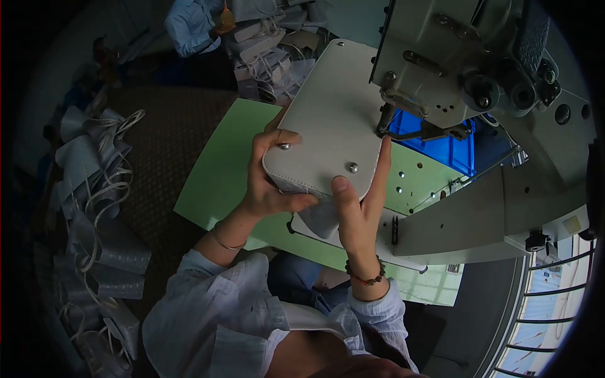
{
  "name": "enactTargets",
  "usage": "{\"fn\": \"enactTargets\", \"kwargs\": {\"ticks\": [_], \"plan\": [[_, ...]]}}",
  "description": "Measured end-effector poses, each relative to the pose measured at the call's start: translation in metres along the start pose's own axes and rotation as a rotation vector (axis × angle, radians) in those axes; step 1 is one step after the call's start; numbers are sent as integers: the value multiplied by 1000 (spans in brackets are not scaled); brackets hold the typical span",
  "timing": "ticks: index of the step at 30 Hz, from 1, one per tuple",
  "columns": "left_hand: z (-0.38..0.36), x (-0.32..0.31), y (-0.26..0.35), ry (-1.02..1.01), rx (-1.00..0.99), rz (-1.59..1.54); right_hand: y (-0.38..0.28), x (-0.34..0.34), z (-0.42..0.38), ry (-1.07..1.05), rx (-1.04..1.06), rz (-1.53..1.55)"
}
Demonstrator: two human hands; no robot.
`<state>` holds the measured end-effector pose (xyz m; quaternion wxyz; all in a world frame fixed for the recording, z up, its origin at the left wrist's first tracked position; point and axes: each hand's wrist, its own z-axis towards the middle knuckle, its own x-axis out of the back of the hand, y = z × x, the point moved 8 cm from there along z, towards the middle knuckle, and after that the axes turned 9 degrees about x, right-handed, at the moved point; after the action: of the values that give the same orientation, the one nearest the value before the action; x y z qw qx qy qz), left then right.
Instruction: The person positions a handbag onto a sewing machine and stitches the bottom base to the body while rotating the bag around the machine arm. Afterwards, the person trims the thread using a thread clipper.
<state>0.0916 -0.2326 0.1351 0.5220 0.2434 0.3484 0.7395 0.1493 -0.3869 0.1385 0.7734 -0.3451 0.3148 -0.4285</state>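
Note:
A pale grey handbag [331, 104] is held with its flat base facing me, showing several round metal studs and a stitched edge. Around its left side and near corner, my left hand [268, 179] is closed, thumb on the side wall. My right hand [359, 211] grips the near right corner, thumb on the base and a finger stretched along the right edge. That edge lies by the needle and presser-foot area of the sewing machine [435, 69]. The bag's underside and some fingers are hidden.
The green worktop [214, 148] spreads beneath the bag. A blue crate [463, 148] sits behind the machine. Silver-grey bags with cord-like handles [116, 277] are heaped at left, and more bags [271, 66] are piled at the back. Another person [192, 28] is near that pile.

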Motion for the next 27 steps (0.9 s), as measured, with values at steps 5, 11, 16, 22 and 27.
{"fn": "enactTargets", "kwargs": {"ticks": [5, 11, 16, 22, 27], "plan": [[8, 1, -7, -6, 15, 14, 7, 0, 7, 46, -9, -59], [20, 0, -12, -6, 11, 40, 11, -1, 19, 60, 15, -91], [26, 2, -19, -15, 29, 115, 24, 2, 25, 89, 13, -82], [49, -1, -3, -86, -57, 91, 25, 5, 35, 134, 104, -114], [84, -13, 17, -434, 33, 506, 18, 5, 42, 147, 123, -62]]}}
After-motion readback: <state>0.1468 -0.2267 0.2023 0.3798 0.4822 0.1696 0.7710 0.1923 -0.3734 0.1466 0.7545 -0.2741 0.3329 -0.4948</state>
